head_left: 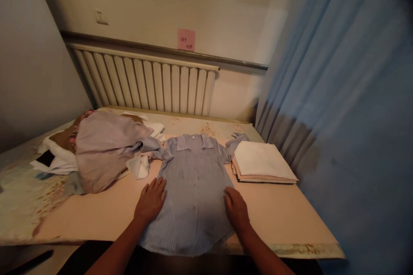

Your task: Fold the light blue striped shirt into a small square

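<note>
A light blue short-sleeved shirt (190,180) lies spread flat with its front facing up, its collar at the far end and its hem at the table's near edge. My left hand (151,200) rests palm down along the shirt's left side, fingers stretched out. On the opposite side my right hand (236,207) touches the shirt's right edge, its fingers slightly bent and apart. The shirt's left sleeve reaches toward a heap of clothes, and its right sleeve lies against a folded stack.
Loose clothes (103,150) are heaped at the left. A folded stack (263,161) with white cloth on top sits at the right. Beneath is a peach-coloured board (277,210) on a patterned tablecloth (19,206). A radiator (145,79) stands behind; a blue curtain (348,137) hangs at the right.
</note>
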Demonstrator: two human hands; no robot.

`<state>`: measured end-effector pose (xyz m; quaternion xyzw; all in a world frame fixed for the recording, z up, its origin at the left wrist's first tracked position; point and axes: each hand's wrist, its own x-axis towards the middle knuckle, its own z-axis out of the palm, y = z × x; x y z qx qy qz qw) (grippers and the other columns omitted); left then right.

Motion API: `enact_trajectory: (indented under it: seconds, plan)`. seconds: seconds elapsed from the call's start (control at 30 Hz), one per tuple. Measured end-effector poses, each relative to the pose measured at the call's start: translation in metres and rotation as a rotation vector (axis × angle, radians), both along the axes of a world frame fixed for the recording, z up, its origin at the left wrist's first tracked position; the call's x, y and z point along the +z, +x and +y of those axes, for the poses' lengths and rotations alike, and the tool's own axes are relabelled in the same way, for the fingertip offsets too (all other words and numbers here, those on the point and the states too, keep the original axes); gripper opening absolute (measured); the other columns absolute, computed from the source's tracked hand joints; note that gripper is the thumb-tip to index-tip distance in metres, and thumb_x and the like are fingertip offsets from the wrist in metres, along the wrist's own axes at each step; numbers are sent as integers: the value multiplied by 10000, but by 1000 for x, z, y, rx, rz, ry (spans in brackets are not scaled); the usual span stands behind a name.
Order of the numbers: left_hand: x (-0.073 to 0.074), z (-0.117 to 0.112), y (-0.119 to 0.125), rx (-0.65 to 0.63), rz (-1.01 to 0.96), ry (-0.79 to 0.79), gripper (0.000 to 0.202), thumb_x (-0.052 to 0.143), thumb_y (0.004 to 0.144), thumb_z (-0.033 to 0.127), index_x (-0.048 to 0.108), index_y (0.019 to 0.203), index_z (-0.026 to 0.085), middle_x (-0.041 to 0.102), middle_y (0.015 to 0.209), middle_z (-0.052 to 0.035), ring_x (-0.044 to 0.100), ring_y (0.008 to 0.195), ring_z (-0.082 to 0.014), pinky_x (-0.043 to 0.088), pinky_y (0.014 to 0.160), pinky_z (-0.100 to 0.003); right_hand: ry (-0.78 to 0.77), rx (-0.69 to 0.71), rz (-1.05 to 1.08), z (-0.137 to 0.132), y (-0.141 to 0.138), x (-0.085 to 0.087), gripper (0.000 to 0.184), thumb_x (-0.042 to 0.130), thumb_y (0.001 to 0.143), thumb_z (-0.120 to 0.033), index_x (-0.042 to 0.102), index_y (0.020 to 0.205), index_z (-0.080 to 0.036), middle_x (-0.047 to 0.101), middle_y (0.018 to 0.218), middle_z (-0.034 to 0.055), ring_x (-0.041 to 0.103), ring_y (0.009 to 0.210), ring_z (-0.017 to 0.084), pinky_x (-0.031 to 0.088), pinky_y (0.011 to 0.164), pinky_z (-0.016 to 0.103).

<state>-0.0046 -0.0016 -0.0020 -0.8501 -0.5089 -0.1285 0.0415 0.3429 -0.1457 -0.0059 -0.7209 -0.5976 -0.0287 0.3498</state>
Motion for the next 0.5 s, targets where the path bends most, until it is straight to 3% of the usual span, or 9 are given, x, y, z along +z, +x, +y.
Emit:
enact_trajectory:
  seconds: [0.13,0.3,0.5]
  plan:
    - [-1,1,0,3,16,0,494,350,965,359,477,1415,199,450,1502,-73,334,1416,-282,270,1127,-495,-113,-281,107,27,24,23,419,322,922,-264,677,1114,-152,695,1117,140,635,1051,237,472,917,336]
    - [-5,3,-1,9,5,14,488,354,962,356,490,1407,210,456,1498,-71,346,1409,-283,279,1122,-499,-269,-354,121,70,35,38,352,373,894,-202,712,980,-170,733,954,131,682,896,233,474,767,306]
    - [-1,1,0,7,-16,20,485,364,954,348,507,1394,202,476,1481,-78,372,1393,-290,305,1108,-511,-391,-424,144,112,26,47,306,411,920,-196,707,987,-155,716,990,170,685,932,260,479,731,329]
